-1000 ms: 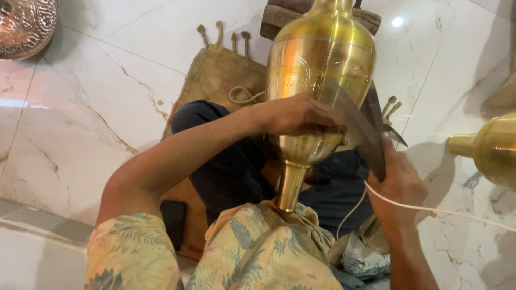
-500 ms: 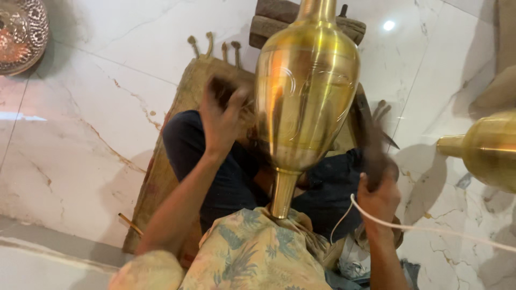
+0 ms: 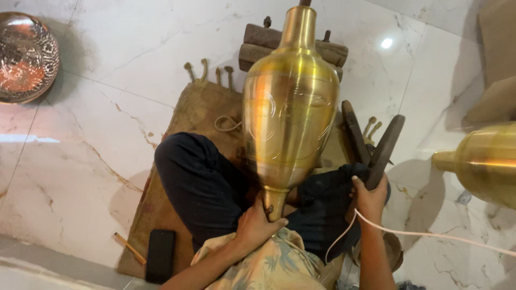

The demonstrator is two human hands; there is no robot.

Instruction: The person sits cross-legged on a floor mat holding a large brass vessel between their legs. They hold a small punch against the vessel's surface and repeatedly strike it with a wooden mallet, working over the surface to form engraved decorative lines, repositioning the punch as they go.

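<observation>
A tall brass vase (image 3: 290, 118) lies across my lap, its narrow foot toward me and its neck resting on wooden blocks (image 3: 293, 51). Faint engraved lines show on its belly. My left hand (image 3: 257, 225) is wrapped around the narrow foot of the vase. My right hand (image 3: 370, 198) grips the handle of a dark wooden mallet (image 3: 382, 150) held upright to the right of the vase. A second dark wooden tool (image 3: 355, 131) lies beside it.
I sit on a burlap mat (image 3: 183, 161) on a white marble floor. A black phone (image 3: 160, 255) and a thin stick (image 3: 129, 248) lie on the mat's near left. An embossed metal plate (image 3: 24, 56) sits far left, another brass vessel (image 3: 481, 161) at right. A white cord (image 3: 430, 235) crosses my right wrist.
My left hand has slid down from the vase's belly to its narrow foot. The right hand has lifted the mallet more upright. The vase stands a little more centred.
</observation>
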